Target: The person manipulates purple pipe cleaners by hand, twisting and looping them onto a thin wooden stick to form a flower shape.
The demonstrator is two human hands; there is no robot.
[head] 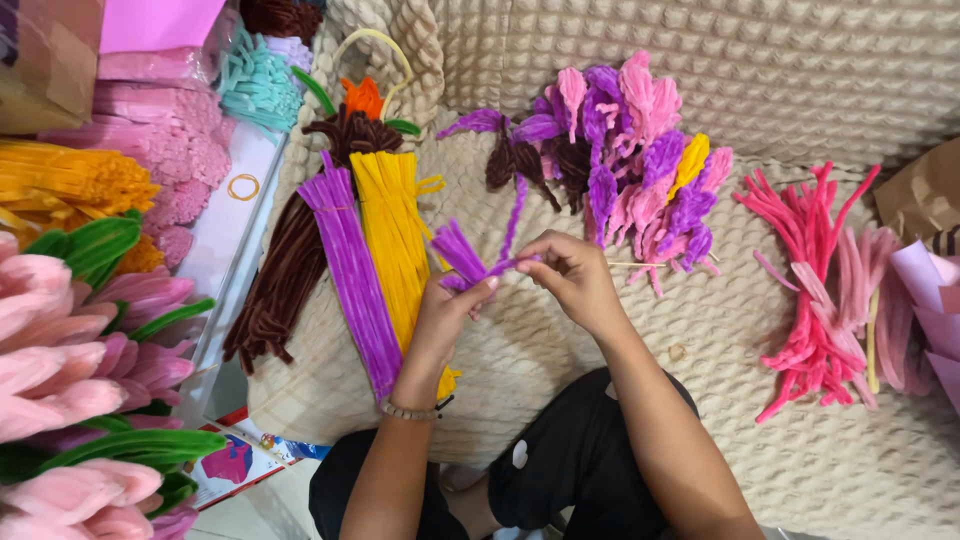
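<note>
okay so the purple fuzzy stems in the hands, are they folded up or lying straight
Folded. The purple stems are bent into a fan of loops pinched between the left hand and right hand, unlike the straight purple bundle lying beside them.

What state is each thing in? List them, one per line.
Left hand: pinching the purple bunch.
Right hand: gripping a purple stem, twisting end raised.
Purple bunch: folded, held off the blanket.
Yellow bundle: straight, lying flat.
Long purple bundle: straight, lying flat.
Brown bundle: lying flat, beside it.
Pink stems: loose, scattered.
Finished pieces: bent, heaped.
Rubber band: lying loose.
</note>
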